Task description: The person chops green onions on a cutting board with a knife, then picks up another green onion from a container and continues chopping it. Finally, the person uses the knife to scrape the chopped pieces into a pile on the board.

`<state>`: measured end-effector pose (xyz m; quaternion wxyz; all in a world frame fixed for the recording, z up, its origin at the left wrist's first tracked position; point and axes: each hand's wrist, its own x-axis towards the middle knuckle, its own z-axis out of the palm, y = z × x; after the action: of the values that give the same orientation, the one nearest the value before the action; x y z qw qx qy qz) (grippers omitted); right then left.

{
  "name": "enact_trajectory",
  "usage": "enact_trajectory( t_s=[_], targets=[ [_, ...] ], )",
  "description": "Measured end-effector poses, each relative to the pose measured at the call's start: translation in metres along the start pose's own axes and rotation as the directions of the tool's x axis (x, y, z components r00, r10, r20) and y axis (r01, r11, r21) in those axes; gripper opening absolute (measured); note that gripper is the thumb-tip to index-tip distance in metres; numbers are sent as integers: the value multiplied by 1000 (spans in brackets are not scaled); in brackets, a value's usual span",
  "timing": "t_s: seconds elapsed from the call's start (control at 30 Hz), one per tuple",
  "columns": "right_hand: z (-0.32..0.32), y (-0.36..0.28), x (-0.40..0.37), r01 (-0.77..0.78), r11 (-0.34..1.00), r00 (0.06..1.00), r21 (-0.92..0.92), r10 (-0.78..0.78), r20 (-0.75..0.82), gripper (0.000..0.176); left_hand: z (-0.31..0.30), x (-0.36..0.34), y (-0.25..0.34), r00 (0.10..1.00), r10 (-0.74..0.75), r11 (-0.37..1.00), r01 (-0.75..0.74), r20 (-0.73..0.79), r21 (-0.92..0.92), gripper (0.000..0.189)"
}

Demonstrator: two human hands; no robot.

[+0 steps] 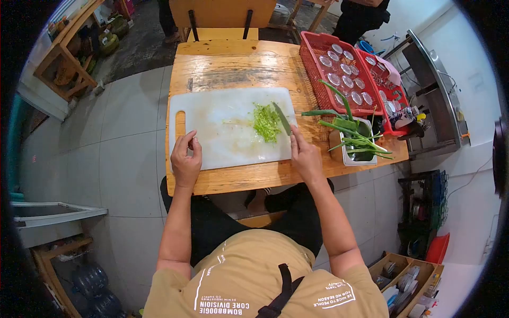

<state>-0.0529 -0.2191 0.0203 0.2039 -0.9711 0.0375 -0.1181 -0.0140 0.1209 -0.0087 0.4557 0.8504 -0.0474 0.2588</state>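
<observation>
A white cutting board (222, 143) lies on the wooden table. On its right half sits a pile of chopped green onion (266, 123). My right hand (306, 156) is closed around the handle of a knife (282, 117), whose blade points up and to the left beside the pile. My left hand (186, 158) rests at the board's lower left edge near the handle slot, fingers curled together; whatever they hold, if anything, is hidden. Right of the board, long green onions (352, 127) lie over a metal container (360, 158).
Red baskets (308, 66) holding clear lidded cups stand at the table's back right. A chair (222, 15) faces the table's far edge (238, 47). Another person (360, 22) stands beyond the baskets. Dark bottles (416, 119) are at the far right.
</observation>
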Motion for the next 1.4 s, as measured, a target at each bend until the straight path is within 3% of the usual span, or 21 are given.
enact_trajectory(
  t_s=[0.03, 0.1, 0.17, 0.23, 0.37, 0.57, 0.63, 0.7, 0.77, 0.8, 0.9, 0.97, 1.03, 1.13, 1.2, 1.33, 1.4],
  targets=[
    [1, 6, 6, 3, 1000, 1000, 3, -3, 2, 43, 0, 0, -2, 1000, 8, 1000, -8, -7, -10, 19],
    [4, 18, 16, -156, 983, 986, 94, 151, 64, 42, -1, -2, -3, 1000, 10, 1000, -10, -12, -17, 19],
    [9, 24, 23, -171, 982, 983, 83, 164, 84, 42, 0, 0, -1, 999, 33, 999, -33, 15, 18, 18],
    [17, 23, 24, -23, 999, 1000, 45, 23, 5, 43, 0, 0, 0, 1000, 15, 1000, -15, 14, 13, 18],
    [19, 13, 13, 32, 997, 996, 69, -38, 77, 41, 0, 0, -1, 1000, 19, 1000, -19, -2, 21, 18],
    [5, -3, 13, 21, 994, 999, -105, -17, 45, 43, 1, 0, -1, 1000, 30, 1000, -30, 3, 6, 18],
    [14, -3, 10, 145, 986, 987, -77, -139, 77, 45, 1, 0, 3, 1000, 21, 1000, -21, 5, -2, 18],
    [6, -2, 11, 136, 989, 985, -62, -128, 115, 43, -1, 0, 2, 1000, 1, 1000, -1, 3, -1, 18],
    [-3, -1, 19, -14, 998, 994, -60, 21, 111, 41, 0, -1, -1, 999, 40, 999, -40, -1, 24, 18],
    [1, 4, 25, -17, 998, 994, -56, 23, 105, 41, 0, 0, -1, 999, 48, 999, -48, 1, 25, 18],
    [10, 17, 34, 84, 996, 996, -5, -85, -8, 41, 1, -1, 2, 1000, 21, 1000, -21, 18, 13, 19],
    [10, 10, 30, 184, 983, 978, -16, -182, 103, 42, -1, -1, 1, 1000, -11, 1000, 10, 29, 23, 19],
    [9, 5, 17, 210, 978, 971, -11, -208, 116, 41, -4, 0, 2, 999, -32, 999, 32, 31, 4, 20],
    [-5, 10, 4, 82, 996, 992, -21, -79, 102, 41, -9, 3, 2, 995, -90, 995, 91, 36, -35, 22],
    [-7, 22, -2, -47, 999, 999, 7, 48, -25, 40, -15, 8, 5, 991, -119, 991, 122, 56, -51, 23],
    [6, 26, -17, -28, 998, 994, 54, 33, -100, 42, -25, 19, -3, 980, -191, 962, 177, 52, 207, 32],
    [8, 15, -25, -8, 993, 1000, 118, 7, 13, 41, -31, 21, -11, 956, -280, 910, 235, 89, 341, 43]
  ],
)
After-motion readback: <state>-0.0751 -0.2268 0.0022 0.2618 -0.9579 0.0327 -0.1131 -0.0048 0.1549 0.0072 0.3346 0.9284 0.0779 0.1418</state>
